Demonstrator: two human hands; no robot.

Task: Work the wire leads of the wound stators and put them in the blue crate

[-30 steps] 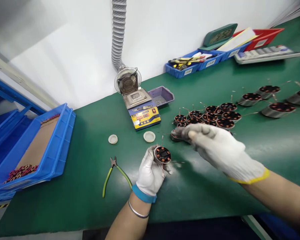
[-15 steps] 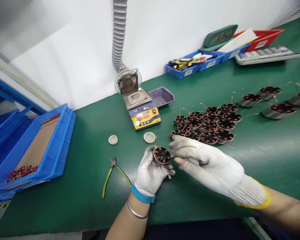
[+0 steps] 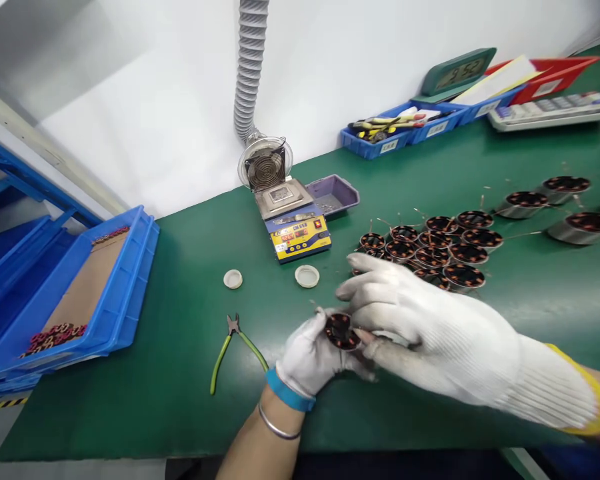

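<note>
My left hand (image 3: 305, 358), in a white glove with a blue wristband, is closed around a motor stator (image 3: 342, 331). This is a round metal-rimmed part with copper windings and a dark top. At its right side my gloved right hand (image 3: 430, 333) has its thumb and fingers bent together against the rim. Whatever lies between those fingertips is hidden. Behind the right hand, several more stators (image 3: 469, 254) with thin wire leads stand in a cluster, some partly covered by the hand. Green-handled cutting pliers (image 3: 233, 325) lie with jaws apart, left of my left hand.
A yellow-and-blue solder pot (image 3: 300, 239) stands under a fume hose (image 3: 251, 67), beside a purple tray (image 3: 347, 197). Two small white lids (image 3: 307, 277) lie in front. Blue bins (image 3: 125, 287) stand left. Tool boxes (image 3: 380, 145), a clock (image 3: 460, 72) and a calculator (image 3: 555, 112) line the back.
My right hand has come closer to the stator and now touches its right side. The stator and left hand have shifted slightly right and down; the whole view has shifted a little.
</note>
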